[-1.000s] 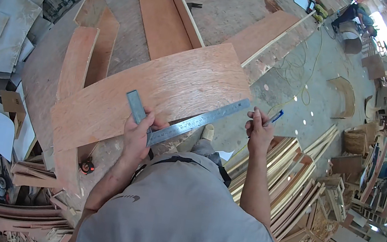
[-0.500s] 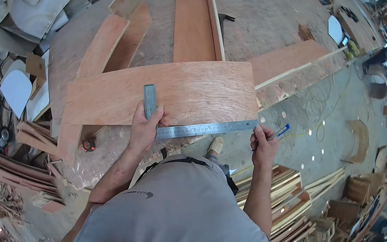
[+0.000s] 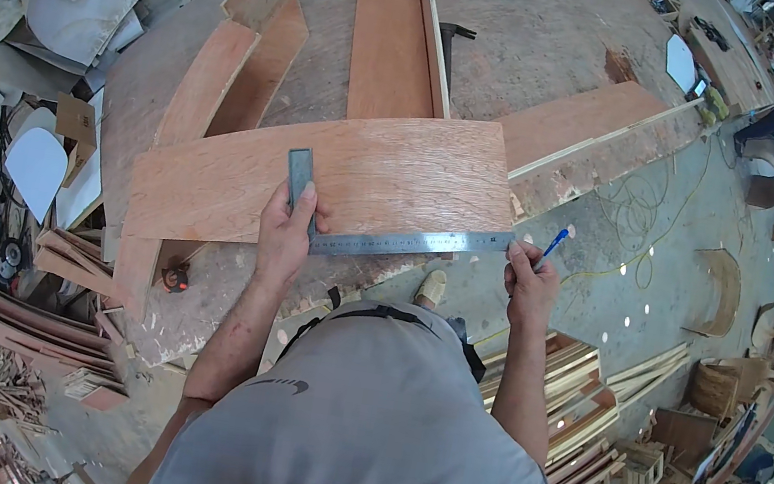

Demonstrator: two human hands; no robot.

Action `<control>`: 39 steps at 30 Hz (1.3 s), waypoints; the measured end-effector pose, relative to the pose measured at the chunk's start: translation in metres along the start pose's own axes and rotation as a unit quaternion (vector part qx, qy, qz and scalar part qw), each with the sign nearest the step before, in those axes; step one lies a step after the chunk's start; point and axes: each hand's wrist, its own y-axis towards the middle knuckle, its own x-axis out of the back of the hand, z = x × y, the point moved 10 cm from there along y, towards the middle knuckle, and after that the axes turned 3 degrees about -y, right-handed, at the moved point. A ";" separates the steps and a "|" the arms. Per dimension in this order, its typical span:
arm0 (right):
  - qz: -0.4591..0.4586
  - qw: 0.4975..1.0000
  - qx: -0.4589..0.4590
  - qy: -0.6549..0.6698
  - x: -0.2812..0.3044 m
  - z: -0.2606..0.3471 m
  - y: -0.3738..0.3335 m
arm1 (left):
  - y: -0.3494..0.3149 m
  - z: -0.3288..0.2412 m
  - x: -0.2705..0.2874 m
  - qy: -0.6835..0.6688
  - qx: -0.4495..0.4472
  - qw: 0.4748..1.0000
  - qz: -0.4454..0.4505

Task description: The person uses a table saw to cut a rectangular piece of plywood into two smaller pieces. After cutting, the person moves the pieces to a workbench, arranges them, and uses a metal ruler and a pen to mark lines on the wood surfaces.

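Note:
A long reddish plywood board (image 3: 418, 171) lies across other wooden pieces in front of me. My left hand (image 3: 282, 238) is closed around the thick grey stock of a try square (image 3: 301, 171), which rests over the board. The square's graduated steel blade (image 3: 407, 243) runs rightward along the board's near edge. My right hand (image 3: 531, 290) is closed on a blue pen (image 3: 556, 244), its cap end pointing up and right. Its fingertips are at the blade's far right end, by the board's corner; whether they touch the blade I cannot tell.
Angled plywood assemblies (image 3: 397, 51) stand on the worktable (image 3: 533, 22) beyond the board, beside a claw hammer (image 3: 451, 44). A tape measure (image 3: 174, 279) sits near the table's left front corner. Wood strips (image 3: 576, 394) are stacked at right; a yellow cord (image 3: 643, 257) lies on the floor.
The try square has shifted slightly away from me, its blade now closer along the board's near edge. My left hand moved with it. The pen in my right hand has tipped more upright.

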 end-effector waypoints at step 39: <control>0.021 0.953 0.156 -0.257 -0.081 0.097 0.142 | 0.137 -0.049 -0.127 0.458 -0.234 0.843 0.157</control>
